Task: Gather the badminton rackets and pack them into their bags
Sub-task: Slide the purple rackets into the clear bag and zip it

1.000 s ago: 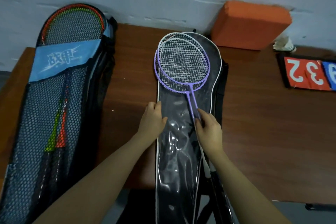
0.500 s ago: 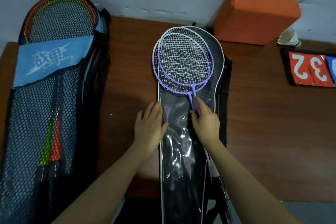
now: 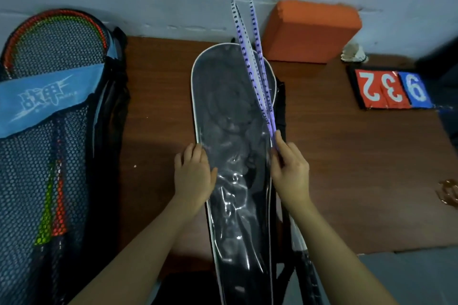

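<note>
Two purple rackets (image 3: pixel 255 64) stand on edge, heads raised above the right side of the clear-fronted racket bag (image 3: pixel 230 111) that lies along the middle of the wooden table (image 3: pixel 359 181). My right hand (image 3: pixel 290 173) grips both shafts just below the heads. My left hand (image 3: pixel 194 176) rests flat on the bag's left rim. On the left lies a black mesh bag (image 3: pixel 52 146) with a blue band, holding a red racket and a green one.
An orange foam block (image 3: pixel 311 30) sits against the wall behind the clear bag. A shuttlecock (image 3: pixel 354 53) and a flip scoreboard (image 3: pixel 391 89) showing numbers lie at the right. Black racket handles (image 3: pixel 309 277) stick out past the table's front edge.
The purple rackets lay flat on the clear bag; my right hand has turned them onto their edge and lifted the heads toward the right. My left hand stays on the bag's left rim.
</note>
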`<state>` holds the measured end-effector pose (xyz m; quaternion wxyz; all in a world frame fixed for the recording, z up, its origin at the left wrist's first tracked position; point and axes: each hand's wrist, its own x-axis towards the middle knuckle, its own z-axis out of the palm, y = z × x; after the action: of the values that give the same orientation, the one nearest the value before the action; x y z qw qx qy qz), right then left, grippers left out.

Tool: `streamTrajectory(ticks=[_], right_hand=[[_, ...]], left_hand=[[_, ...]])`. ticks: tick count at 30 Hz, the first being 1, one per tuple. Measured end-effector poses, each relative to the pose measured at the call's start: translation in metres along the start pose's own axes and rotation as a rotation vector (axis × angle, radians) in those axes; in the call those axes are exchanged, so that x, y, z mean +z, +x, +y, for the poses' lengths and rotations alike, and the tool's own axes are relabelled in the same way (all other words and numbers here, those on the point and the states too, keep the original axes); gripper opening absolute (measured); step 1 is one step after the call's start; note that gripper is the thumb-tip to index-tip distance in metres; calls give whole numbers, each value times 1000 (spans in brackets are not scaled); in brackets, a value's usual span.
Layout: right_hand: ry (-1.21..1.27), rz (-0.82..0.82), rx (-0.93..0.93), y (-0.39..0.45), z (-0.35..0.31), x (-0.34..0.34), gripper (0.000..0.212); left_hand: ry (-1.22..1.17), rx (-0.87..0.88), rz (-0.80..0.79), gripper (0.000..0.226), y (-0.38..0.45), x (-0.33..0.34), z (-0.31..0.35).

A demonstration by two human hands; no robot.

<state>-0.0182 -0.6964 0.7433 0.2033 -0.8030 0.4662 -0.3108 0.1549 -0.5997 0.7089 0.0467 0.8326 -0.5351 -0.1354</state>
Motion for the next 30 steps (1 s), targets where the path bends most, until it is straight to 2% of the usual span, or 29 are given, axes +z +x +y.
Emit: streamTrajectory(ticks=[3,5,8,10,15,20,25,30], right_hand=[[26,87,-40,2,5,-27,41],[7,104,-47,1,13,-44,42],[-41,80,-35,-4,33,-67,47],[-73,76,-26,-9,48,-77,48],[-84,53,51,-22,79,-95,51],[-40,10,102,-30,89,-101,56],[-35,26,132,-38,91,-101,55],[-57,24,155,-43,95,-103,55]], left_hand=[[-53,71,117,42,0,4,21],[-121,137,138,43,-3,5,46],[-232,179,94,46,-3,12,89],[-238,175,2,49,-3,17,115],[-200,81,-51,61,6,30,142],[-343,-19,-61,49,13,33,150],[-344,-47,-22,46,14,32,162],[-627,-139,74,36,14,32,158]])
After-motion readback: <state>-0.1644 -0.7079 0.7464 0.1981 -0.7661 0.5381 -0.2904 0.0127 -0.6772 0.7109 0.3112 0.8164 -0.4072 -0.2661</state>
